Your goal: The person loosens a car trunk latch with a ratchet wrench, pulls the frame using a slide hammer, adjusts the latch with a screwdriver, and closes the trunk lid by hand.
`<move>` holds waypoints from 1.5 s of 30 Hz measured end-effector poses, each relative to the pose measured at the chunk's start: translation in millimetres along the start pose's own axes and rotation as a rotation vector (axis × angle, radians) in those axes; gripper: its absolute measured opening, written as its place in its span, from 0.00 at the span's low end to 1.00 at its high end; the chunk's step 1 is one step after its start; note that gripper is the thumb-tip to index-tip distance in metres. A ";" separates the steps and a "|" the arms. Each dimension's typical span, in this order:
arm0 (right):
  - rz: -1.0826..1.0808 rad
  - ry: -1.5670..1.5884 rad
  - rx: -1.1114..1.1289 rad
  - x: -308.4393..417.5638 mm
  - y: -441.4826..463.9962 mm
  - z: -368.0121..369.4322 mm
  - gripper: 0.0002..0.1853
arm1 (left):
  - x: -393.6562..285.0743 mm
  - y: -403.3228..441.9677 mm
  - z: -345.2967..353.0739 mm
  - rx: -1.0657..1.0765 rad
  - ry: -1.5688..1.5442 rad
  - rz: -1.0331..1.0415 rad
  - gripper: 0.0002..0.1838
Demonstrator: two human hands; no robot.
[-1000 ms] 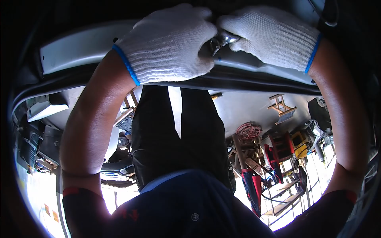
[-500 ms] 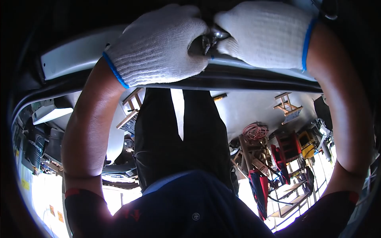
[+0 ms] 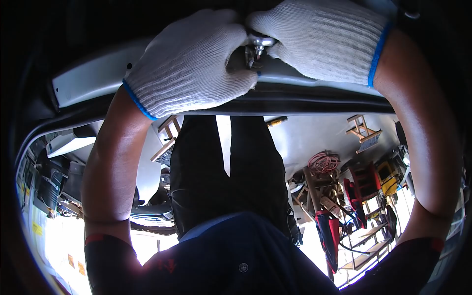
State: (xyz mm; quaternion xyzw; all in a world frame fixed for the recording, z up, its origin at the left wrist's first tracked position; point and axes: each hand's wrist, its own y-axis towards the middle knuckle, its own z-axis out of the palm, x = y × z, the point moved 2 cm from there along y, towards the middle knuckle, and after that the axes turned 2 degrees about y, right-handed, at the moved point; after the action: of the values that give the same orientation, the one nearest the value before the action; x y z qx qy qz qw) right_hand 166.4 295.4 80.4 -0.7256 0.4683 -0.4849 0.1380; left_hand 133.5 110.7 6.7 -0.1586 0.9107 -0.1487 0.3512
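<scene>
Both of my hands wear white knitted gloves with blue cuffs. My right hand [image 3: 324, 42] is closed on a shiny metal piece [image 3: 262, 42], rounded at the top with a narrower stem pointing down. Its remaining length is hidden by the glove and the dark. Close beside it, my left hand [image 3: 189, 64] curls with the thumb bent toward the fingers. A small dark metal part [image 3: 250, 58] shows in the gap at its fingertips; what these fingers grip is hidden. Both hands are over a pale painted metal panel [image 3: 93, 76] of a vehicle body.
A black rubber seal strip [image 3: 295, 105] runs along the panel's edge, in front of my legs [image 3: 226, 162]. On the floor behind are a small wooden stool [image 3: 363, 130], a coiled pink hose [image 3: 323, 162] and a red-and-yellow cluster of workshop gear [image 3: 366, 182].
My right hand has shifted slightly left and turned, showing more of the shiny metal piece and its stem. My left hand has moved a little left and down in view.
</scene>
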 end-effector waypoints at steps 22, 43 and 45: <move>0.298 0.570 -0.023 -33.9 -30.6 -3.9 0.23 | -1.8 1.3 -0.4 -0.126 -0.097 0.074 0.25; 0.414 1.067 -0.221 -18.9 -43.1 29.2 0.18 | 10.8 20.2 -14.6 -0.014 -0.533 0.130 0.12; 0.578 1.153 -0.142 -19.9 -32.1 20.7 0.17 | 13.0 19.6 -9.9 -0.018 -0.559 0.154 0.12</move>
State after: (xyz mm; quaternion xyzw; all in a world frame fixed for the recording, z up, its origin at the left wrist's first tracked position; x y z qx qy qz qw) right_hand 199.3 323.1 79.8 -0.2008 0.6745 -0.7079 -0.0592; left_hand 113.9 124.9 -1.5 -0.1271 0.7891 -0.0639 0.5976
